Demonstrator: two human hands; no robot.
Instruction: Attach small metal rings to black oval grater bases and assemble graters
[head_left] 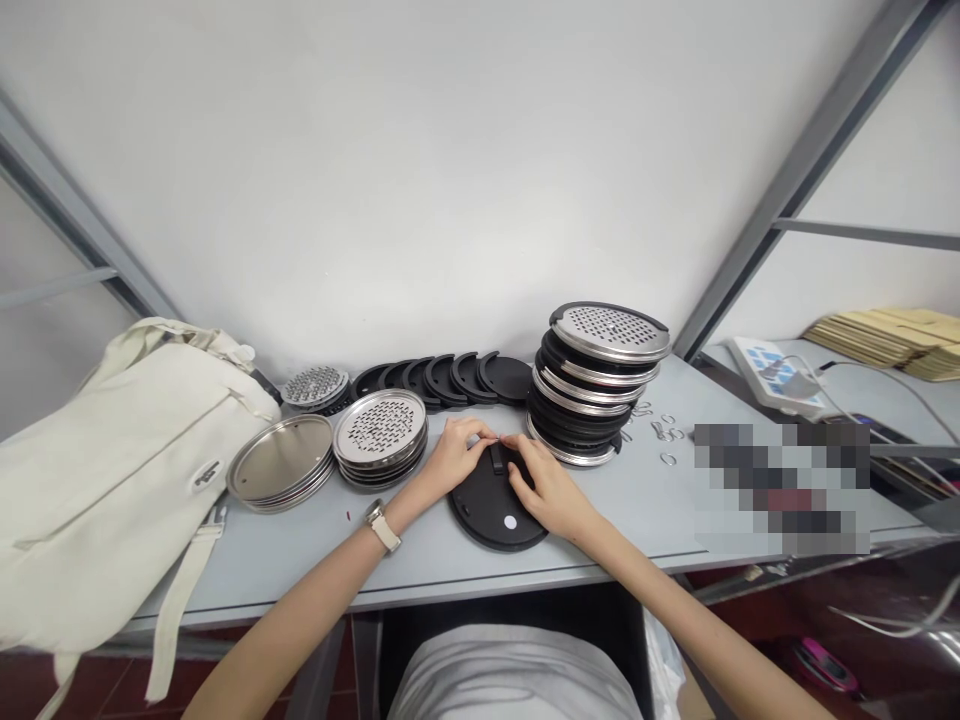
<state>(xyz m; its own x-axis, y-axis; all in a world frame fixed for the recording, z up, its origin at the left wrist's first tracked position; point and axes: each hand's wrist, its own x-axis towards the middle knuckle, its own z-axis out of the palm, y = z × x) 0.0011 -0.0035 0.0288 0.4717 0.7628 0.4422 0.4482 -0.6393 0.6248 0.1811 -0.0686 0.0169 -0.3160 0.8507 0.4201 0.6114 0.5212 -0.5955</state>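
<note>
A round black plastic disc (pixel 480 515) lies on the table in front of me, with a white round spot near its front edge. A small raised black block (pixel 497 459) sits at its far part. My left hand (pixel 456 452) is closed in a pinch beside this block, fingertips at the disc's far edge. From the other side my right hand (pixel 551 490) rests over the disc, index fingertip meeting the left fingers and thumb bent near the block. Whatever small piece lies between the fingertips is too small to make out.
Right of the disc rises a tall stack of black discs and metal grater plates (pixel 611 335), with loose metal rings (pixel 667 459) beyond. Grater plates (pixel 379 430), plain metal plates (pixel 281 460) and overlapping black discs (pixel 506 378) stand left and behind. A cream bag (pixel 127 450) covers the left end.
</note>
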